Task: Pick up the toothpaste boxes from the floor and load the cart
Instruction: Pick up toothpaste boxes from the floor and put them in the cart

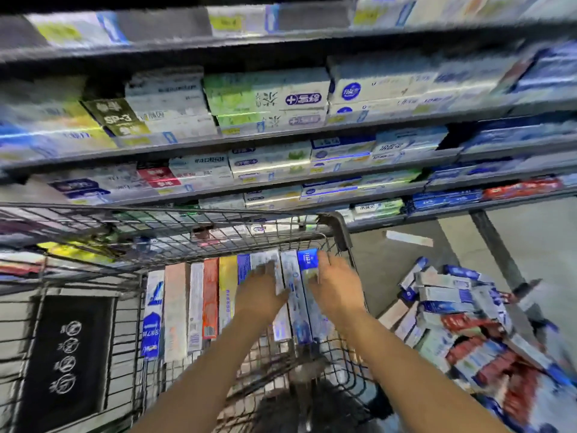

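Under both hands (335, 285), boxes (295, 295) blurred.

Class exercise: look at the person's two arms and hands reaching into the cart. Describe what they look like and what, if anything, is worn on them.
Both forearms are bare right to the bottom of the picture: no sleeves show. The left hand and right hand wear no gloves, and no watch, bracelet or ring can be seen. The picture is blurred, so small details cannot be told.
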Demonstrator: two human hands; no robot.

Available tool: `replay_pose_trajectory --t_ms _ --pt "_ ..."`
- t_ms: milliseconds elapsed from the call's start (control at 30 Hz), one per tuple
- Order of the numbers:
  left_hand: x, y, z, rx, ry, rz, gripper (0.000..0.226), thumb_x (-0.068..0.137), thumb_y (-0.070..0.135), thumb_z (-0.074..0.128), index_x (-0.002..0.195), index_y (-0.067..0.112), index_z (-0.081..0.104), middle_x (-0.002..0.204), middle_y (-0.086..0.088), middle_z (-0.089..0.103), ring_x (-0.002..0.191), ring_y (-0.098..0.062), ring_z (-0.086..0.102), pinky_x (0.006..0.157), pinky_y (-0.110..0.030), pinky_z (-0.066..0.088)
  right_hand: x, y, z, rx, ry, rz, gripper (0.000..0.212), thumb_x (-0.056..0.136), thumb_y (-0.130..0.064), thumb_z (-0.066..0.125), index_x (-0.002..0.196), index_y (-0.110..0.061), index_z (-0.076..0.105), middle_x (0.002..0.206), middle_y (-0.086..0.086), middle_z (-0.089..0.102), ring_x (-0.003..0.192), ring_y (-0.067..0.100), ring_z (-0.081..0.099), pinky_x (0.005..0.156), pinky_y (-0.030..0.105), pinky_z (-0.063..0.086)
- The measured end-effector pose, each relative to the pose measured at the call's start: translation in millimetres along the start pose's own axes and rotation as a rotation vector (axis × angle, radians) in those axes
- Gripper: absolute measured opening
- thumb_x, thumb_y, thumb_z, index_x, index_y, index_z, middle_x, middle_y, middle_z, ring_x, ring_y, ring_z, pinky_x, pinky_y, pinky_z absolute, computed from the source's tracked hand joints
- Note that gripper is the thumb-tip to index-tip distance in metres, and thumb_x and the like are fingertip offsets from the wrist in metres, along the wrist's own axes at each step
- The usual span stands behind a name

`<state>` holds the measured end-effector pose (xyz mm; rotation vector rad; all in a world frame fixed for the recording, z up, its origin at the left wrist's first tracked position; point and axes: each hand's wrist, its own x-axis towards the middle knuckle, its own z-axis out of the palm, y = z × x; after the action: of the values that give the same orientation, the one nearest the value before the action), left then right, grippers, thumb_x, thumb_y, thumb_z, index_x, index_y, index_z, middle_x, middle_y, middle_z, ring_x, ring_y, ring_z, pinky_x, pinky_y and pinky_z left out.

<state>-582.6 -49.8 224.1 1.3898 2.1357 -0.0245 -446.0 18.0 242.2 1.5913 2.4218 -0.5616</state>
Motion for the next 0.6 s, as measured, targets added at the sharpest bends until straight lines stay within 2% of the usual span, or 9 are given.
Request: replay_pose_trajectory --t_ms 133,200,300,433,600 --pt "-6.3 32.2 -53.0 0.206 0.115 0.228 0.071 0.091 0.051 0.047 0.148 0.017 0.022 0.15 -0.006 0.033 0.136 -0.024 0.033 0.111 -0.035 0.026 -27.2 28.9 -52.1 -0.093 0.089 -0.059 0.063 0.095 -0.035 0.043 0.149 -0.013 0.02 0.155 0.011 0.023 0.142 0.026 0.025 0.113 0.038 0.023" --pt "-10.0 59.3 -73.1 0.237 0.126 0.315 0.07 0.09 0.049 0.049 0.148 0.018 0.025 0.153 -0.004 0.029 0.138 -0.024 0.03 0.114 -0.038 0.024 -45.3 55.7 -69.4 -0.112 0.12 -0.043 0.063 0.096 -0.036 0.04 0.15 -0.012 0.017 0.157 0.011 0.018 0.144 0.026 0.02 0.115 0.039 0.018" --pt "-15.5 110.3 -86.0 0.35 0.153 0.458 0.072 0.09 0.051 0.048 0.149 0.018 0.022 0.154 -0.004 0.026 0.14 -0.023 0.028 0.114 -0.041 0.025 -76.0 107.9 -84.6 -0.115 0.098 0.085 0.067 0.097 -0.038 0.039 0.152 -0.012 0.01 0.158 0.01 0.012 0.145 0.026 0.015 0.118 0.042 0.016" --pt "-28.5 191.7 -70.5 0.449 0.118 0.631 0.072 0.09 0.05 0.049 0.148 0.015 0.023 0.155 -0.005 0.025 0.141 -0.023 0.027 0.115 -0.04 0.024 -131.3 187.2 -85.2 -0.052 0.042 0.294 0.068 0.098 -0.04 0.037 0.153 -0.013 0.006 0.16 0.01 0.006 0.147 0.027 0.01 0.119 0.045 0.011" --pt "-45.2 292.1 -4.7 0.549 -0.039 0.751 0.07 0.089 0.048 0.051 0.145 0.012 0.03 0.151 -0.008 0.032 0.139 -0.024 0.03 0.114 -0.039 0.025 -219.8 290.7 -57.4 0.049 0.021 0.53 0.069 0.096 -0.041 0.039 0.152 -0.013 0.008 0.158 0.009 0.014 0.144 0.026 0.018 0.117 0.044 0.019"
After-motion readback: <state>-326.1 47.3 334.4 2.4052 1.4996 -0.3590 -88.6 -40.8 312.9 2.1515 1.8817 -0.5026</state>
